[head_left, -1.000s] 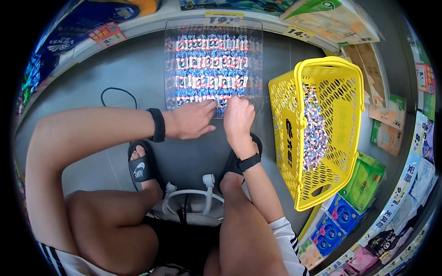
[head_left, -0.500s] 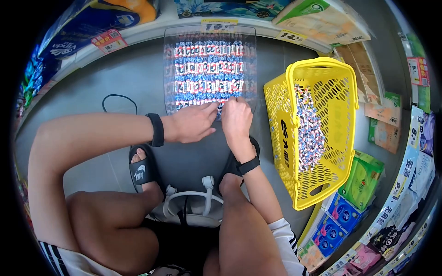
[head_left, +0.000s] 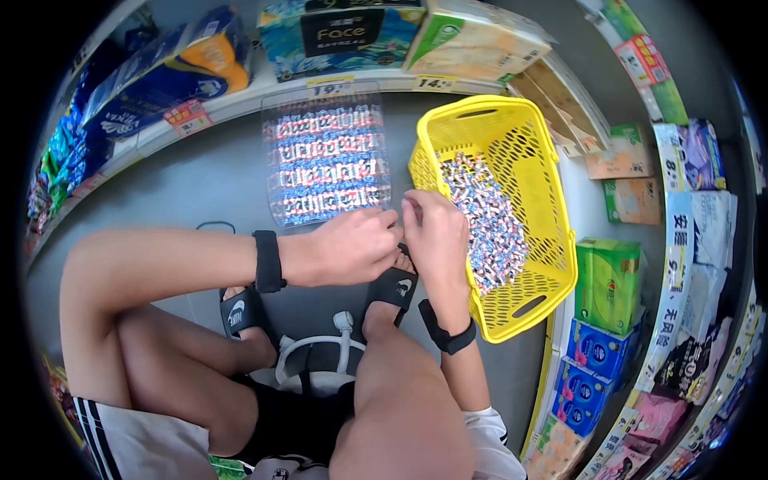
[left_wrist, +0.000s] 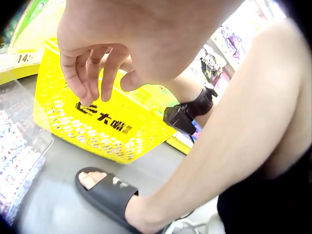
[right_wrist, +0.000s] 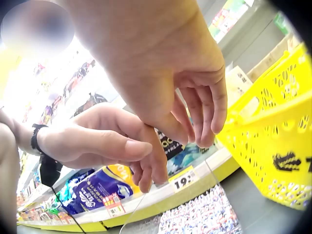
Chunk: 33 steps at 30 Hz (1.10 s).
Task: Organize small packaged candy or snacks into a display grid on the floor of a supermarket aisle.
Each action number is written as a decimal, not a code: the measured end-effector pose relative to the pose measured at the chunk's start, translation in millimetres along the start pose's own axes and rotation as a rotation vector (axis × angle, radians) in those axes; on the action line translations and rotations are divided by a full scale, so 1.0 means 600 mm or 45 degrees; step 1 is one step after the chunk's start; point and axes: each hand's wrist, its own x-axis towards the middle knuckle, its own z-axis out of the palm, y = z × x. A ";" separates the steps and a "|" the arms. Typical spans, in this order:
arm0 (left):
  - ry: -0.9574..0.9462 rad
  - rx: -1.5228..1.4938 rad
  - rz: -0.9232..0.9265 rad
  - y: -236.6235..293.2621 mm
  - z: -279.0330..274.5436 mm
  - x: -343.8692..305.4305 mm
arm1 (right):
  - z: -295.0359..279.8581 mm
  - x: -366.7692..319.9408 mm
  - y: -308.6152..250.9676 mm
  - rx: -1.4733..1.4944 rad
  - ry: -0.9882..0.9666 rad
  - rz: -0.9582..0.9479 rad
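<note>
Grey floor [head_left: 200, 176] with stocked shelves [head_left: 240, 100] running along its far and right edges. A yellow basket [head_left: 548, 184] sits on the floor by the right-hand shelves, with a heap of small wrapped candies [head_left: 488, 216] in it. Just left of it, a clear tray [head_left: 320, 94] lies flat against the far shelf, lined with neat rows of the same candies. Both hands meet fingertip to fingertip between the tray's near right corner and the basket's near left rim. The left hand [head_left: 352, 248] has its fingers loosely curled, with nothing showing in them. The right hand [head_left: 438, 236] is curled too, but I honestly can't tell if it's pinching anything.
</note>
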 end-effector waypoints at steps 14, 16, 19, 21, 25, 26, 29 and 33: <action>-0.044 -0.065 0.085 0.067 0.088 0.291 | -0.201 -0.045 0.170 -0.203 0.200 0.340; -0.024 -0.060 0.062 0.058 0.120 0.332 | -0.205 -0.039 0.204 -0.213 0.206 0.378; -0.071 -0.083 -0.034 0.065 0.148 0.383 | -0.205 -0.028 0.244 -0.229 0.194 0.444; -0.035 -0.153 -0.014 0.074 0.159 0.403 | -0.199 -0.020 0.271 -0.285 0.120 0.493; -0.166 -0.122 -0.073 0.066 0.190 0.438 | -0.178 -0.002 0.327 -0.360 -0.055 0.578; -0.152 -0.113 -0.045 0.053 0.206 0.448 | -0.170 0.004 0.342 -0.374 -0.089 0.625; -0.329 -0.102 -0.119 0.026 0.230 0.484 | -0.141 0.009 0.389 -0.337 -0.170 0.696; -0.691 0.123 -0.196 -0.007 0.248 0.533 | -0.125 0.017 0.426 -0.180 -0.448 0.804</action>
